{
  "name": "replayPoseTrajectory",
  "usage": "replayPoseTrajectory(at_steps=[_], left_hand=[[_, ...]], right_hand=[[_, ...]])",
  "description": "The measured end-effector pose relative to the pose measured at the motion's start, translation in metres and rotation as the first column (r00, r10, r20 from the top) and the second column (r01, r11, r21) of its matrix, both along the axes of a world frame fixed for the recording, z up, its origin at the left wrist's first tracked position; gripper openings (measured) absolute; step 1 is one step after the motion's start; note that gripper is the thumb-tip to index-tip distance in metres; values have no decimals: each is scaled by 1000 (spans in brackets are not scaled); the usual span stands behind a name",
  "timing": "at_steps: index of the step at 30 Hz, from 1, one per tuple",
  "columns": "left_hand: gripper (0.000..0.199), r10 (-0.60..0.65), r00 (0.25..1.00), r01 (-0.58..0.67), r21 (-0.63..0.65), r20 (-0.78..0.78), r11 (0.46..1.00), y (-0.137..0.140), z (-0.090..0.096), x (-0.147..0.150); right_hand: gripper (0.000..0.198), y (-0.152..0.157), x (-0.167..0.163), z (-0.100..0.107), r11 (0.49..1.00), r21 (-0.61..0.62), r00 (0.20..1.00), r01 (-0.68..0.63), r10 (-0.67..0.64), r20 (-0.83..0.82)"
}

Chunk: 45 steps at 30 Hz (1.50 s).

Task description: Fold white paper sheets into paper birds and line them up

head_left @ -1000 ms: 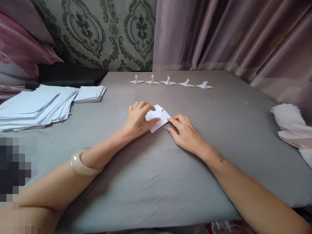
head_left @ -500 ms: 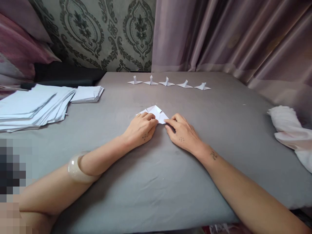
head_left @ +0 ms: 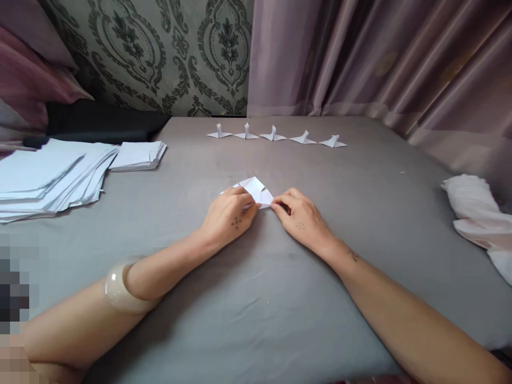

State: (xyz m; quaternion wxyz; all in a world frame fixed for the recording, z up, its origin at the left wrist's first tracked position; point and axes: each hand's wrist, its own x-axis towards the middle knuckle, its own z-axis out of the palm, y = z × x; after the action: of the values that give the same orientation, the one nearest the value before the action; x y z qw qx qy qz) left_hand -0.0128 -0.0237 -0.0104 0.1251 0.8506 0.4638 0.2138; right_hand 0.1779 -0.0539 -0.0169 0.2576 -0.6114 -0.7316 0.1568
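Observation:
Near the middle of the cloth-covered table lies a partly folded sheet of white paper [head_left: 255,188], its top coming to a blunt peak with creased flaps. My left hand [head_left: 232,210] covers the paper's left part, fingers curled, thumb and fingertips gripping its lower edge. At the right corner my right hand [head_left: 298,213] pinches the paper between thumb and index finger. The other right fingers are bent. Part of the paper is hidden under my left fingers.
Several folded white paper figures [head_left: 273,134] stand in a row at the back. On the left are a fanned stack of white sheets [head_left: 52,170] and a smaller paper pile [head_left: 136,156]. A bunched white cloth [head_left: 476,208] lies at the right edge, beneath the curtain [head_left: 360,58].
My right thumb has closed up to the index finger at the paper's right corner. The paper sits slightly lower, and my left thumb has shifted along its lower edge.

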Motion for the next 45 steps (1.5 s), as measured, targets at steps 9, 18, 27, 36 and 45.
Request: replayPoseTrajectory(at_steps=[9, 18, 27, 36, 45], left_hand=[[20, 80, 997, -78, -85, 16, 993, 6, 1, 5], [20, 89, 996, -89, -85, -3, 992, 13, -5, 5], [20, 95, 996, -93, -128, 4, 987, 14, -3, 5], [19, 82, 996, -79, -127, 20, 989, 13, -4, 4], [19, -62, 995, 81, -271, 76, 959, 24, 10, -20]], right_hand=[[16, 21, 5, 8, 993, -117, 998, -20, 26, 51], [18, 21, 4, 11, 993, -120, 997, -11, 20, 71], [9, 21, 21, 7, 986, -168, 999, -16, 8, -49], [33, 7, -1, 2, 947, 209, 963, -243, 262, -68], [38, 1, 2, -3, 924, 184, 940, -336, 318, 122]])
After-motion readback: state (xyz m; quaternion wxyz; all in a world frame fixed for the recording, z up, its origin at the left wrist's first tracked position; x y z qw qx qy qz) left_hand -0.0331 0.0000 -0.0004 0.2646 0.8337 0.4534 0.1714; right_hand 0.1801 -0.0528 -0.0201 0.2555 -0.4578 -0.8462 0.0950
